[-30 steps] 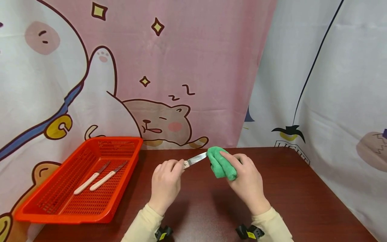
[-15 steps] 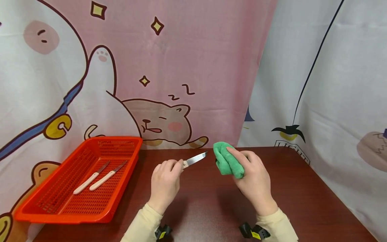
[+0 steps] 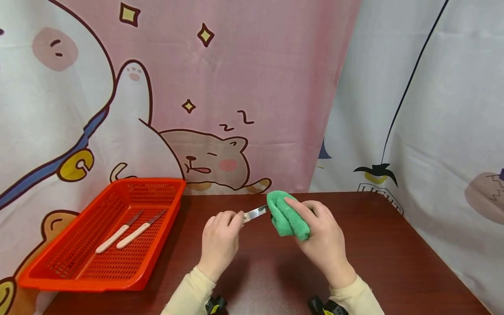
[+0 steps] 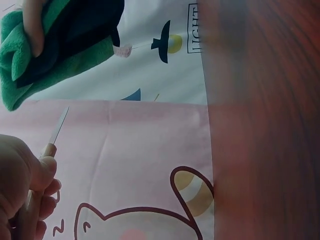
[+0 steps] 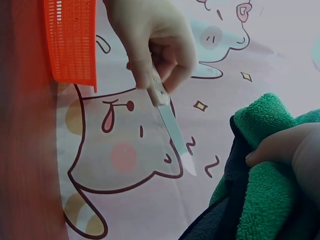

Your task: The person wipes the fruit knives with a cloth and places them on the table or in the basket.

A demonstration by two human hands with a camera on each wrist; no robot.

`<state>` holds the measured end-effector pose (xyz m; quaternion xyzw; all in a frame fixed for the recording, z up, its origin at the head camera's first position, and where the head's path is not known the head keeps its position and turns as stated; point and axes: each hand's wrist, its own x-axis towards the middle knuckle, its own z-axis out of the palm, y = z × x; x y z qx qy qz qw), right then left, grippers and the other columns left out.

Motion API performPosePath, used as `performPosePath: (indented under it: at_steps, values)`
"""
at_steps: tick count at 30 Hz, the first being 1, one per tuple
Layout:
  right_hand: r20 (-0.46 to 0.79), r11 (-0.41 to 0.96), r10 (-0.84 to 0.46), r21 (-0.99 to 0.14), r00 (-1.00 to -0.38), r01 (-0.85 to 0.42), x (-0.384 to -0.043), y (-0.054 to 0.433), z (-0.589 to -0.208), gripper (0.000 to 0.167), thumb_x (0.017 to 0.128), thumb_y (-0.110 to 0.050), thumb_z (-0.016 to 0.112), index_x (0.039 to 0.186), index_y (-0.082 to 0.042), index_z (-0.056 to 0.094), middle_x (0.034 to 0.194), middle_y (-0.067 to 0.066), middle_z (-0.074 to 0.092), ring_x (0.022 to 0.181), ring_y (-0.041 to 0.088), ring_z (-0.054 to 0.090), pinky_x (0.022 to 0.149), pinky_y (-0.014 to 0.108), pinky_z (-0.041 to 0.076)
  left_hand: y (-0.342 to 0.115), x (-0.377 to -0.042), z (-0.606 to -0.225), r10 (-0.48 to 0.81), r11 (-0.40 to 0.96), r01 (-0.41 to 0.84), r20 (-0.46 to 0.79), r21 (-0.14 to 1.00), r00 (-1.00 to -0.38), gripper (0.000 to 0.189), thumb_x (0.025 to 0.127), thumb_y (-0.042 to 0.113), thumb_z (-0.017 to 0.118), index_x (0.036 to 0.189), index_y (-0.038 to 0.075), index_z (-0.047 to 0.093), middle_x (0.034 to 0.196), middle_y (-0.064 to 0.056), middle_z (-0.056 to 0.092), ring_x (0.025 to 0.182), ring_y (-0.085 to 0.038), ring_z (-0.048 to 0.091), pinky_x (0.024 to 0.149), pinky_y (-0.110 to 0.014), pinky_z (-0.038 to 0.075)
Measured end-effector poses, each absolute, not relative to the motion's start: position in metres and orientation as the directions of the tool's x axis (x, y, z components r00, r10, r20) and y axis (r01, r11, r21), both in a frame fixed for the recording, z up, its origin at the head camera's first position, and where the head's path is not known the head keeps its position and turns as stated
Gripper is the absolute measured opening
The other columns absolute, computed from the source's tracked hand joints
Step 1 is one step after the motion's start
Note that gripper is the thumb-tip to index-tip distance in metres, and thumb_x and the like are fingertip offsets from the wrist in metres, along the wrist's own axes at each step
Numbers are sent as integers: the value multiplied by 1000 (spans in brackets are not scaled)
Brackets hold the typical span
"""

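Note:
My left hand [image 3: 220, 240] grips the pale handle of a paring knife [image 3: 257, 213] above the table. Its blade points up and to the right. A folded green cloth [image 3: 286, 216] with a dark reverse side [image 5: 235, 175] is pinched in my right hand [image 3: 324, 245], thumb and fingers curled on it. From the head, the cloth overlaps the blade's tip. Both wrist views show a gap between the knife blade [image 4: 60, 124] and the cloth [image 4: 75, 65]. The palm-side fingers of my right hand are hidden behind the cloth in the head view.
An orange-red plastic basket [image 3: 90, 283] stands on the left of the dark wooden table [image 3: 393, 253]. Inside it lie two pale-handled paring knives, the left knife [image 3: 116, 236] beside the right knife [image 3: 138, 232]. A printed curtain [image 3: 275, 87] hangs behind the table.
My right hand first moved the cloth rightward off the knife tip, then back left, where it overlaps the blade. My left hand has shifted slightly right with the knife.

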<state>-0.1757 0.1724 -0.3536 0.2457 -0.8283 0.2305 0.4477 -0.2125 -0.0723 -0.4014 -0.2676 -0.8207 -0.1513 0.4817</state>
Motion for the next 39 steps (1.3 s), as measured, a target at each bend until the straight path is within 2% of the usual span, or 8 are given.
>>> performPosePath:
  at_steps: [10, 17, 29, 34, 39]
  values:
    - [853, 755, -243, -132, -461, -642, -175, 159, -361, 79, 57, 9, 77, 127, -25, 67, 101, 6, 60, 91, 24, 59, 55, 37, 52, -68, -212, -404, 309, 807, 590, 867, -22, -390, 29, 77, 1, 79, 103, 7, 69, 85, -7, 63, 70, -23, 60, 54, -32, 44]
    - [838, 736, -277, -130, -470, -665, -178, 149, -371, 79, 57, 7, 80, 128, -26, 66, 100, 5, 59, 88, 22, 58, 53, 35, 51, -66, -210, -403, 316, 798, 601, 874, -34, -370, 25, 81, 0, 76, 102, 7, 67, 83, -6, 62, 67, -22, 59, 53, -30, 41]
    - [810, 746, -308, -119, -498, -655, -184, 143, -386, 75, 60, 4, 81, 128, -26, 66, 100, 6, 59, 89, 23, 59, 48, 29, 48, -65, -208, -402, 326, 791, 611, 873, -42, -362, 21, 81, -3, 70, 99, 8, 66, 83, -7, 62, 66, -23, 58, 53, -31, 42]
    - [811, 751, -309, -113, -497, -651, -185, 143, -388, 74, 60, 3, 82, 127, -26, 66, 99, 7, 59, 87, 24, 59, 49, 30, 49, -66, -207, -402, 327, 786, 617, 872, -37, -364, 30, 76, -5, 73, 104, 7, 67, 85, -7, 62, 67, -22, 59, 53, -30, 43]
    - [812, 759, -302, -112, -500, -641, -187, 145, -389, 74, 60, 2, 85, 126, -25, 67, 98, 7, 59, 86, 24, 58, 50, 31, 51, -66, -207, -401, 321, 779, 627, 877, -29, -358, 28, 79, 1, 77, 105, 7, 68, 85, -7, 63, 67, -22, 60, 53, -30, 43]
